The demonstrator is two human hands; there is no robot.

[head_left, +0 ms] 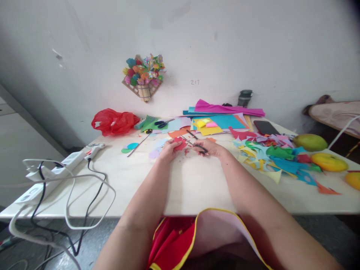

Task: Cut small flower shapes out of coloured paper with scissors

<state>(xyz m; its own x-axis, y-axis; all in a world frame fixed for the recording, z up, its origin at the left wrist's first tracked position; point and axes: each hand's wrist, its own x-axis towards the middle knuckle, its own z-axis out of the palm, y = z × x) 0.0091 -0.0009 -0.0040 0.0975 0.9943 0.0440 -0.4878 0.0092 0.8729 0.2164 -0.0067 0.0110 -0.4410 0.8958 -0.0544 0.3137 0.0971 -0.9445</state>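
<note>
Near the middle of the table, my left hand is closed on a piece of red paper. My right hand is closed round the dark handles of a pair of scissors, whose blades point left and reach the red paper's edge. Small red scraps lie on the table below the blades. Pale purple and blue paper pieces lie just left of my left hand. An orange paper lies behind the hands.
Paper scraps, fruits and a phone lie right. Coloured sheets lie at the back, with a second pair of scissors and a red bag further left. A power strip with loose cables occupies the left edge.
</note>
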